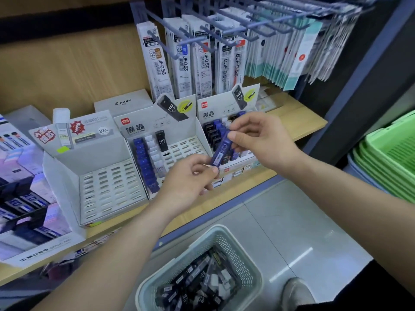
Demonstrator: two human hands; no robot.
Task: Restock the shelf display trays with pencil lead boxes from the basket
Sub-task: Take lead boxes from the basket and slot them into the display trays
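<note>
Shelving (pixel 310 124) of pale wood ran across the head view, with a matching back panel behind it and grey floor tiles (pixel 292 221) below. Three white display trays stood side by side on it: the left tray (pixel 110 185) showed bare slots, the middle tray (pixel 184 149) held blue and white rows on its left, and the right tray (pixel 215 106) was fuller. Over the middle and right trays, the left hand (pixel 188 178) pinched the near end of a blue lead box (pixel 221 149) and the right hand (pixel 262 140) pinched its far end. Refill packs (pixel 202 59) hung from hooks above. On the floor sat a pale basket (pixel 235 252) of lead boxes (pixel 197 286); stacked green baskets (pixel 390 162) stood at right.
</note>
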